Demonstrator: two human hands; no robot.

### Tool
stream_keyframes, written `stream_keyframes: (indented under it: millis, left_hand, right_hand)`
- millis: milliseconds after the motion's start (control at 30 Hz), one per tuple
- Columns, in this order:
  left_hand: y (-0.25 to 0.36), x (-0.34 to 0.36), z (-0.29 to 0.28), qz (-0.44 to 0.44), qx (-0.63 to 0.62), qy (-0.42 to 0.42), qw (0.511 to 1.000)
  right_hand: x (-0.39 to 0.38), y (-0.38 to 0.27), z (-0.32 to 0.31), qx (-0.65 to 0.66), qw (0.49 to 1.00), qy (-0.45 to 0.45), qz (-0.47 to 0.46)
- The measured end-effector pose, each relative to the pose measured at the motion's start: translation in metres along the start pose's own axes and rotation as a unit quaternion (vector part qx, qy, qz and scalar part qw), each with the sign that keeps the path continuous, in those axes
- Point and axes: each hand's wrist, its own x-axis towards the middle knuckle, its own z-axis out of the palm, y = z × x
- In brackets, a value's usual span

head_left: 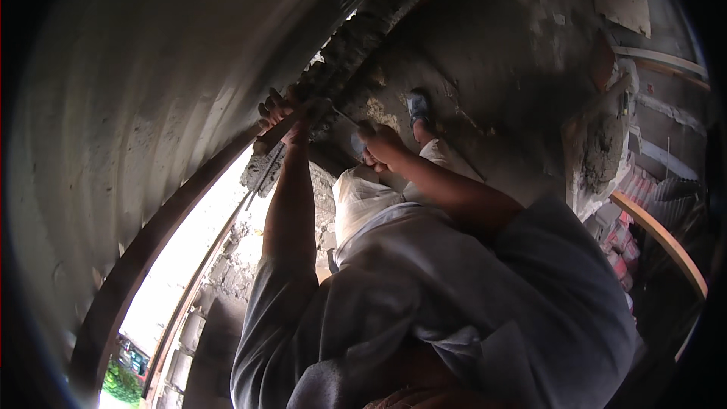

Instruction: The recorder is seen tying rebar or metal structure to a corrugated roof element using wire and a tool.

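My left hand (296,133) is raised beside the corrugated metal sheet, its fingers wrapped round a short length of wood (266,142) near the upper end of a long dark beam (144,265). Whether that wood is part of the beam, I cannot tell. Closed in a fist, my right hand (385,147) grips a hand tool with a thin metal shank (345,116). The shank points up and left toward my left hand. Shadow hides the tool's far end, so its exact kind is unclear. Rough mortar (341,57) runs along the wall's top just beyond both hands.
Corrugated metal sheeting (136,91) covers the left side. Bright daylight enters through a gap beneath it, above a block wall (185,348). One shod foot (419,106) stands ahead. Wooden strips (659,235), broken masonry and reddish bags (621,246) lie at the right.
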Motion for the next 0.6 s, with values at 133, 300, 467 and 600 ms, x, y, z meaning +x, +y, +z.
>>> stream_keyframes:
  millis: [133,300,467,600]
  left_hand:
    - [-0.019,0.004,0.013,0.003,-0.027,0.115,0.993]
    - [-0.014,-0.036,-0.020,0.135,-0.097,0.208,0.964]
    - [0.002,-0.082,-0.045,0.098,-0.206,0.002,0.974]
    - [0.010,-0.093,-0.040,-0.047,-0.411,-0.158,0.897]
  right_hand:
    - [0.001,-0.006,-0.016,-0.417,0.755,0.288,-0.416]
    - [-0.011,-0.036,-0.027,-0.557,0.641,0.275,-0.450]
    - [-0.002,-0.037,-0.035,-0.606,0.627,0.215,-0.440]
    - [-0.003,-0.056,-0.033,-0.641,0.679,0.154,-0.324]
